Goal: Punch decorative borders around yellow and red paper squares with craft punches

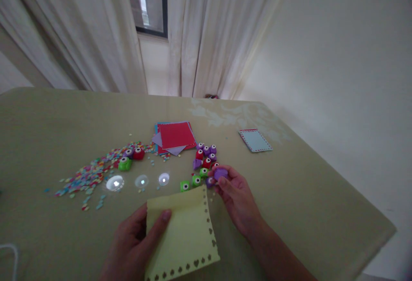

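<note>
A yellow sheet of paper (183,229) is pinched in my left hand (138,238), thumb on top. Small shapes, hearts among them, are punched along its right and bottom edges. In the fingers of my right hand (236,199) is a purple craft punch (220,173), just beyond the paper's top right corner and apart from it. Several small punches in purple, red and green, such as a green punch (184,185) and a red punch (199,154), stand grouped beside my right fingertips. Part of that group is hidden behind my right hand.
Colourful paper confetti (93,171) spreads across the left of the table (305,212), with a green punch (125,164) and a red punch (138,153) by it. Coloured sheets (177,135) are stacked at the back. A light blue punched sheet (255,140) lies right. A white cable (14,255) is front left.
</note>
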The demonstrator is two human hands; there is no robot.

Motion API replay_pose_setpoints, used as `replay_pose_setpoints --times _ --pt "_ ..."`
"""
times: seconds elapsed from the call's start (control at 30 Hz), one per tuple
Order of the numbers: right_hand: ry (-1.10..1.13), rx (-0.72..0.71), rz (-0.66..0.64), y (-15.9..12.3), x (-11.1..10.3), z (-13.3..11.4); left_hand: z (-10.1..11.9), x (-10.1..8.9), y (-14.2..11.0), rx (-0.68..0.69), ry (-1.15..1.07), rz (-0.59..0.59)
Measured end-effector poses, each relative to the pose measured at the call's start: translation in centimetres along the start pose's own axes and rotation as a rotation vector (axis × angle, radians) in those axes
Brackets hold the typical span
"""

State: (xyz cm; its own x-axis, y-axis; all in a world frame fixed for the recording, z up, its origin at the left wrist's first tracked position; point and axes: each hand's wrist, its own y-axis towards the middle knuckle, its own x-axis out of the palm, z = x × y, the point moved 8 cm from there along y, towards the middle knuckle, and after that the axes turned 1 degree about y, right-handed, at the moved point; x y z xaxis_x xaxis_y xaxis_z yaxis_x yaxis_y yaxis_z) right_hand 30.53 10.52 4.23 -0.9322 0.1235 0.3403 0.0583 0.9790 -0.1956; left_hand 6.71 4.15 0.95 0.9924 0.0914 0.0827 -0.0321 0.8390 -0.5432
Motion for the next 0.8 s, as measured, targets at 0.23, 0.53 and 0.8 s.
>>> replay_pose_setpoints --times 0.23,0.53,0.8 --pt "-0.484 -0.106 0.020 1.7 -3.0 -2.8 -0.3 0.4 0.5 -0.051 -0.086 -0.141" --pt "-1.235 -0.253 -0.069 1.4 -3.7 -3.9 0.1 -0.4 1.3 -0.038 -0.046 -0.130" --pt "-0.811 -0.390 -0.150 -1.0 -0.4 -5.2 -0.6 1.2 0.2 -0.018 -0.003 -0.166"
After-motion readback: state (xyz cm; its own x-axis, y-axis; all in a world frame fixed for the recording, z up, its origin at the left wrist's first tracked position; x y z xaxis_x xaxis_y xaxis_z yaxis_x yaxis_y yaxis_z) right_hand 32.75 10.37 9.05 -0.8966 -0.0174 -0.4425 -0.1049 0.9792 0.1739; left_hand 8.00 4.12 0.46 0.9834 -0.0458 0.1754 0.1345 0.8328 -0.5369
